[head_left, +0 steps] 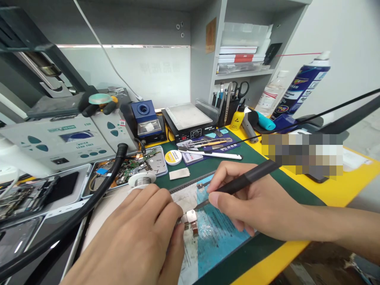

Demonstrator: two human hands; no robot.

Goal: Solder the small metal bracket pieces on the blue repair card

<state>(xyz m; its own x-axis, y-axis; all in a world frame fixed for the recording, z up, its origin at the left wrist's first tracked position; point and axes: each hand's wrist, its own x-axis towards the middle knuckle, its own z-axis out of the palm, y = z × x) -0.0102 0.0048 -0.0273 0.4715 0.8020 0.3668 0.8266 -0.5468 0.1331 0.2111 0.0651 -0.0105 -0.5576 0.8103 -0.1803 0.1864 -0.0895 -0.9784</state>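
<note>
Small silver metal part (191, 215): centre, over blue-and-white mat (216, 253) | left hand (139, 225): fingers pinch its left end | right hand (264, 208): fingers pinch black pen-shaped tool (252, 174), tip at part | apparently fine tip work; calls for steady hold

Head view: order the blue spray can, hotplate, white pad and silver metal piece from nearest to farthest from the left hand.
1. Silver metal piece: at the left hand.
2. White pad: ahead, on the green mat.
3. Hotplate: farther back, near centre.
4. Blue spray can: back right.
</note>
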